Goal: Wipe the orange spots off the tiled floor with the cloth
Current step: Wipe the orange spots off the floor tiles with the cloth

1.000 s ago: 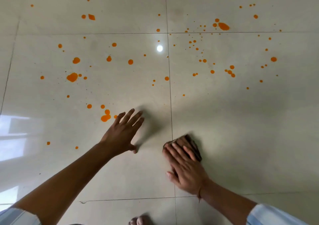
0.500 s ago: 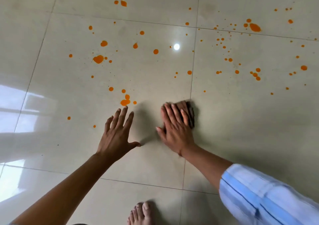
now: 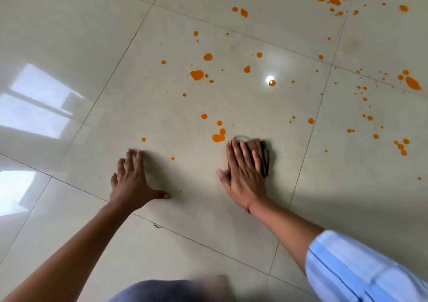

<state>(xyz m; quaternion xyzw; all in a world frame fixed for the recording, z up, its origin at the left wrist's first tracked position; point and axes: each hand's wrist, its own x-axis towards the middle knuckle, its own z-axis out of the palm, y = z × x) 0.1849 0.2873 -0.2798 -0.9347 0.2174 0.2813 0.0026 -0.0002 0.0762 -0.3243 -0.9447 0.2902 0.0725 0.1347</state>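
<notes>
The left hand lies flat on the tiled floor at about 8 o'clock in the view, fingers spread and grasping nothing, serving as a brace; compared with a second ago it now rests beside small spots it was previously short of, one just off the thumb. At centre, the right hand presses palm-down on the dark cloth, fingers extended over it rather than clenched, so the cloth is pinned to the tile, not gripped. The change: the cloth has advanced up the floor, and its leading edge now sits just beside, possibly touching, the cluster of larger spots at its 11 o'clock. A faint wet arc shows at the cloth's top edge. Judgement: wiping of the nearest cluster is about to begin; the tile under the hands appears mostly clean. To the right, from 12 to 3 o'clock, numerous orange spots remain untouched, so most of the task is outstanding.
</notes>
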